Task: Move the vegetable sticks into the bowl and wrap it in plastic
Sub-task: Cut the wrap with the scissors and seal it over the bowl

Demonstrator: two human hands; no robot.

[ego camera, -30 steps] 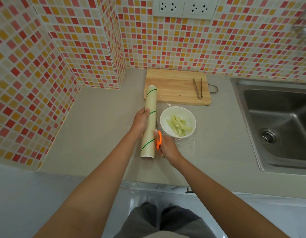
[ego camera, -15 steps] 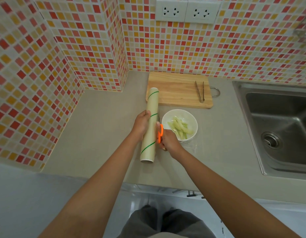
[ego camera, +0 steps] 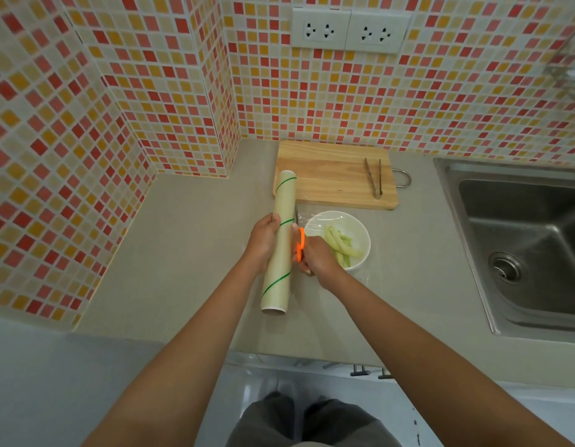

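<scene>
The sticks [ego camera: 339,245] are already in the bowl [ego camera: 360,230], which stands on the counter [ego camera: 189,240] just in front of the board [ego camera: 331,175]. A sheet of film [ego camera: 315,217] is drawn from the roll [ego camera: 279,243] across the bowl, its glare showing on the rim and on the counter to the bowl's right. The step in hand is judged to be the cutting of that sheet from the roll.

The roll is held by the left hand [ego camera: 263,241], with the fingers curled round its middle and the thumb on its right side; it lies lengthwise, its far end over the board's corner. The scissors [ego camera: 299,245] are held by the right hand [ego camera: 316,259], whose fingers are closed round the orange handles. The blades run away from the person, just beside the roll, between roll and bowl. How far the blades are parted cannot be told, nor how much of the film is already cut.

1 pair of tongs [ego camera: 373,179] lies on the board, well clear of the work.

For the next move, the film should be kept taut by the left hand while the blades are carried forward along the roll to the sheet's far edge. The cut is best kept close to the roll and straight, so that enough film is left to be tucked under the bowl all round. Slack film is likely to bunch or cling to itself. Afterwards the scissors and roll would have to be set down so that both hands are free for wrapping.
</scene>
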